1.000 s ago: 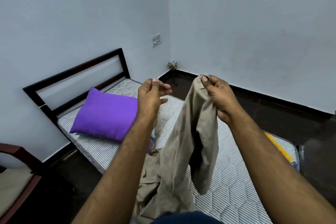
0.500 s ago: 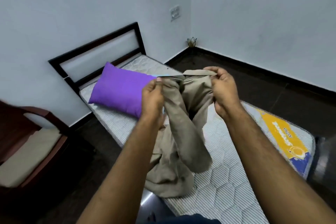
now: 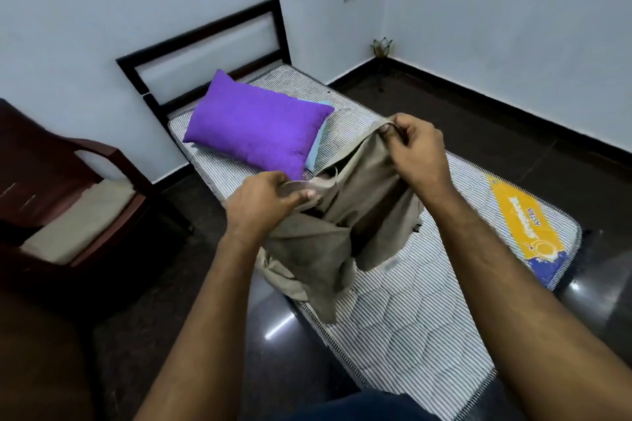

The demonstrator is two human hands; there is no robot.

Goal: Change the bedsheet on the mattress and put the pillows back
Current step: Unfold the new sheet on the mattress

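Beige bedsheet (image 3: 328, 232) hangs bunched between your hands above the striped mattress (image 3: 403, 311). Your left hand (image 3: 263, 202) pinches one edge low, and your right hand (image 3: 415, 150) pinches another higher, fingers (image 3: 388, 129) curled round the cloth.

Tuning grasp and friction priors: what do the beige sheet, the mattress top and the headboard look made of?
Beige sheet: thin matte woven cloth, likely cotton or a blend; it hangs in soft folds from both hands.
Mattress: quilted striped fabric ticking, matte, with stitched curves that suggest padding beneath.
Headboard: dark rigid frame with a slight sheen, painted metal or lacquered wood; cannot tell which.
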